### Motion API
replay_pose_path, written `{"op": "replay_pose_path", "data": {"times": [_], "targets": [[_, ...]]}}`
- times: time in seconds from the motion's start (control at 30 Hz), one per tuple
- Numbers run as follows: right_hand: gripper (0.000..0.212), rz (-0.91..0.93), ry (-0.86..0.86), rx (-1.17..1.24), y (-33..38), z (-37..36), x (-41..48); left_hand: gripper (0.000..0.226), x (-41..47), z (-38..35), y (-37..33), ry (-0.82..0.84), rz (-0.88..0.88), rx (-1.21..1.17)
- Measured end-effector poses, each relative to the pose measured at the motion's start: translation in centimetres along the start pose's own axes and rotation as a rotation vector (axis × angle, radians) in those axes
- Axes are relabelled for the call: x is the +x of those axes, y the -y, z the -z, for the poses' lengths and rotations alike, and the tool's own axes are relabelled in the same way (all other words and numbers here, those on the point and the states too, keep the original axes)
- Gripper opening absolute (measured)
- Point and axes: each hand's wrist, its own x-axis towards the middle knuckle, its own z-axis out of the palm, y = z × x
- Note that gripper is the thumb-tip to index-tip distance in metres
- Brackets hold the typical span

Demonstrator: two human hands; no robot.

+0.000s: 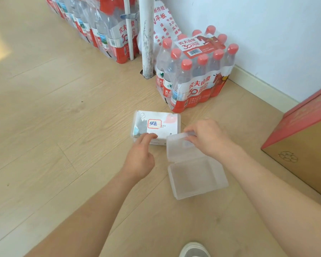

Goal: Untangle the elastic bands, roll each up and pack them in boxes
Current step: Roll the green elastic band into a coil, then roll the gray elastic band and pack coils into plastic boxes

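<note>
Item: empty clear box (195,179), standing open just below our right fingers. We are pinching the far edge of its lid (176,148) with the right hand (206,139), fingertips pressed together on the latch tab.

Item: labelled box (168,127), closed, lying under the left fingers. The left hand (140,154) is touching its near edge with bent fingertips; we cannot tell whether the thumb is gripping underneath.

Item: elastic bands, not plainly showing. A dark and teal shape beyond the left fingertips, seen through the labelled box's wall, may be them.

Step, as we are judging it: readying boxes, with packing not yet begun. The next move is probably calling for the labelled box to be opened and its contents drawn out.

Room: open floor (44,127) is lying left of the left fingers. A water-bottle pack (195,71) is standing beyond both hands, and a cardboard carton (302,145) is crowding the right.
</note>
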Motion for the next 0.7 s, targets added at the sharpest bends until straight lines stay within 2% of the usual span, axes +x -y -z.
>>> {"op": "replay_pose_path", "data": {"times": [0.07, 0.13, 0.23, 0.37, 0.47, 0.6, 0.7], "targets": [[0.032, 0.02, -0.004, 0.024, 2.0, -0.1, 1.2, 0.043, -2.2, -0.1, -0.8, -0.109, 0.017, -0.142], [0.033, 0.051, -0.028, 0.022, 3.8, -0.4, 2.2, 0.033, -4.7, -0.6, -1.0, -0.006, -0.032, -0.153], [0.037, 0.146, -0.021, -0.091, 6.4, -0.7, 3.2, 0.046, -7.3, -1.4, -0.2, 0.21, -0.048, 0.031], [0.046, 0.215, 0.078, -0.263, 8.2, 1.8, 3.2, 0.06, -8.4, 1.5, -0.3, 0.225, 0.003, 0.118], [0.034, 0.331, 0.149, -0.347, 10.0, 6.2, 2.4, 0.052, -9.0, 7.6, -1.4, 0.215, -0.017, 0.206], [0.045, 0.57, 0.304, -0.4, 16.0, 13.5, -1.1, 0.041, -11.7, 19.0, -3.9, 0.195, 0.065, 0.404], [0.046, 0.724, 0.295, -0.411, 22.5, 18.4, -5.1, 0.039, -16.7, 27.5, -6.2, 0.145, 0.19, 0.508]]}}
